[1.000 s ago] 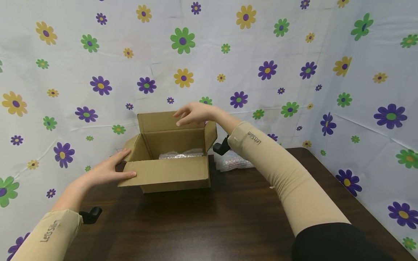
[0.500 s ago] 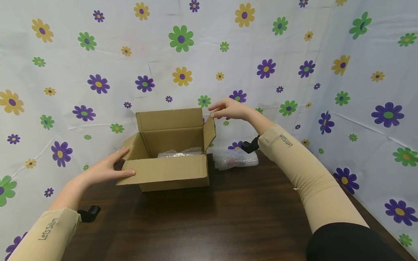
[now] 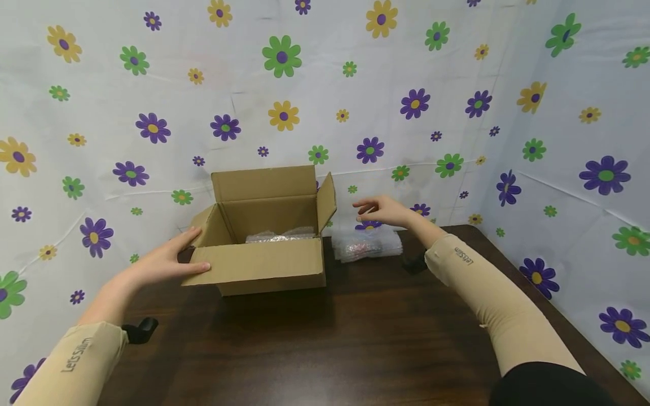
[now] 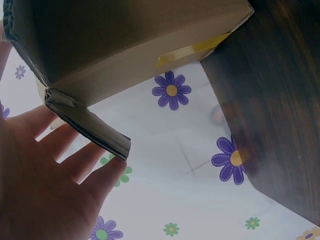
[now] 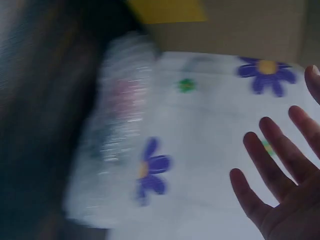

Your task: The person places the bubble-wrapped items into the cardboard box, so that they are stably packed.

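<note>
An open cardboard box (image 3: pixel 259 265) stands on the table with its flaps folded out. My left hand (image 3: pixel 159 262) holds its near left corner, thumb on the front flap and fingers against the left side flap (image 4: pixel 92 125). Inside the box lies clear bubble wrap (image 3: pixel 280 237), its lower part hidden by the front flap. To the right of the box is a bubble-wrapped bundle (image 3: pixel 367 245) with something reddish showing through. Above that bundle hovers my right hand (image 3: pixel 388 212), holding nothing. In the right wrist view its fingers (image 5: pixel 277 165) are spread apart.
The dark wooden table (image 3: pixel 325 344) ends at the back against a white flower-print sheet (image 3: pixel 325 90), which also hangs along the right side. Yellow tape (image 4: pixel 192 50) sticks to the box's side wall.
My right hand has moved from above the box, past its right flap, rightward and down over the bubble-wrapped bundle. The left hand has kept its place on the box corner.
</note>
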Tool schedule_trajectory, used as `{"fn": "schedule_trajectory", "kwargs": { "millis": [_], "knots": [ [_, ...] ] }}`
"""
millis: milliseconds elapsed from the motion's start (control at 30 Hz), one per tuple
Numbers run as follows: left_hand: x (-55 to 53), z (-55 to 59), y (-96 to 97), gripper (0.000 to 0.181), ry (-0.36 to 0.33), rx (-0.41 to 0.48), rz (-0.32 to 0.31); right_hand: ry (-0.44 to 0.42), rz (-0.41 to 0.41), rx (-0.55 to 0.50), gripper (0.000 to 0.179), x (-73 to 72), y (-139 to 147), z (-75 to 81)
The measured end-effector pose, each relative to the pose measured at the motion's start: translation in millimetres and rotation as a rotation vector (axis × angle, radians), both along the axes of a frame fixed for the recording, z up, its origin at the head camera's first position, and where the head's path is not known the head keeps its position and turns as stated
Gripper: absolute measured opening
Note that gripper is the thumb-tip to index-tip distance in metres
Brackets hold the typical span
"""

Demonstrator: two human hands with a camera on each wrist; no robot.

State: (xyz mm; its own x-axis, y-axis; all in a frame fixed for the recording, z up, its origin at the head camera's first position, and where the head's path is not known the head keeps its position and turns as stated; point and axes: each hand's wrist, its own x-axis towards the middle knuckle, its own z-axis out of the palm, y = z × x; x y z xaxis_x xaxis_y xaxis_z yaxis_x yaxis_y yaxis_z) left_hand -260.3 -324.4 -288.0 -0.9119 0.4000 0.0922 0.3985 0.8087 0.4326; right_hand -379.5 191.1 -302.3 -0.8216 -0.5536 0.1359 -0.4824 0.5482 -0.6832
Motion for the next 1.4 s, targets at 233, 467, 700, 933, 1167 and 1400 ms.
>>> {"fn": "schedule_trajectory", "kwargs": {
  "millis": [233, 467, 700, 933, 1167, 1400],
  "knots": [
    [0.1, -0.3, -2.0, 0.097, 0.007, -0.006, -0.001, 0.125, -0.013, 0.033, 0.061, -1.4, 9.1, -51.1],
    [1.7, -0.2, -2.5, 0.097, 0.002, -0.005, 0.009, 0.145, -0.074, 0.042, 0.064, -3.5, 8.9, -81.8],
    [3.1, -1.7, -3.0, 0.097, -0.001, -0.012, 0.014, 0.188, -0.135, 0.152, 0.070, -8.4, 12.5, -103.3],
    [3.4, -2.3, -3.5, 0.097, 0.003, 0.000, 0.012, 0.255, -0.147, 0.270, 0.074, -10.9, 13.8, -109.0],
    [3.2, -1.6, -3.0, 0.097, 0.006, -0.003, 0.006, 0.264, -0.133, 0.289, 0.073, -7.7, 11.4, -108.3],
    [2.6, 0.0, 0.2, 0.097, -0.006, 0.003, 0.011, 0.259, -0.160, 0.333, 0.074, -12.4, 13.8, -107.9]
  ]
}}
